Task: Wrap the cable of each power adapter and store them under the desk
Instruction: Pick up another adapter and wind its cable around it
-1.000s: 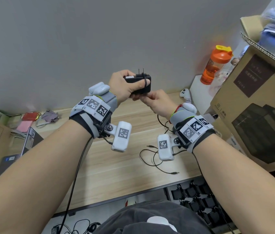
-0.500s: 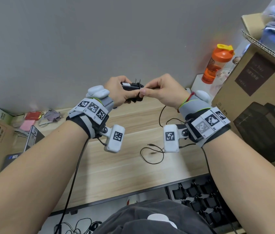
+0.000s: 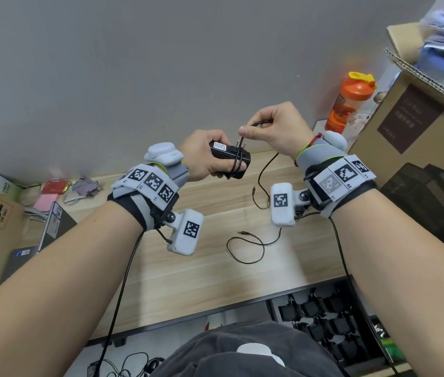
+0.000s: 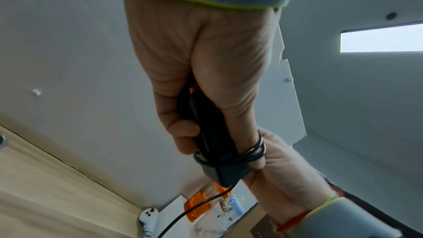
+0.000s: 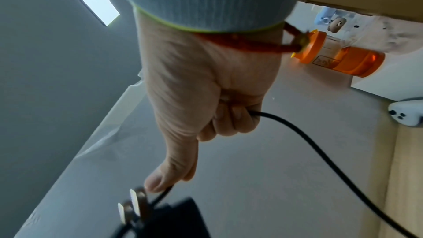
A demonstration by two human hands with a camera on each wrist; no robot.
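Observation:
My left hand (image 3: 204, 156) grips a black power adapter (image 3: 229, 156) above the wooden desk (image 3: 188, 268), prongs pointing up. Several turns of its thin black cable (image 4: 251, 151) go round the adapter's end and over my left thumb. My right hand (image 3: 272, 129) is just above and right of the adapter and pinches the cable (image 5: 297, 129) between thumb and curled fingers near the prongs (image 5: 135, 200). The loose end of the cable (image 3: 259, 186) hangs down from that hand. A second thin cable (image 3: 245, 246) lies looped on the desk.
An orange bottle (image 3: 351, 102) and a white controller (image 4: 147, 218) stand at the back right by a large cardboard box (image 3: 416, 148). Boxes, a laptop (image 3: 52, 224) and small items sit at the left. Black adapters fill a crate (image 3: 324, 322) under the desk.
My right hand has carried the cable from below the adapter up and over its top, adding a turn. The left hand keeps its hold on the adapter and has tilted it slightly.

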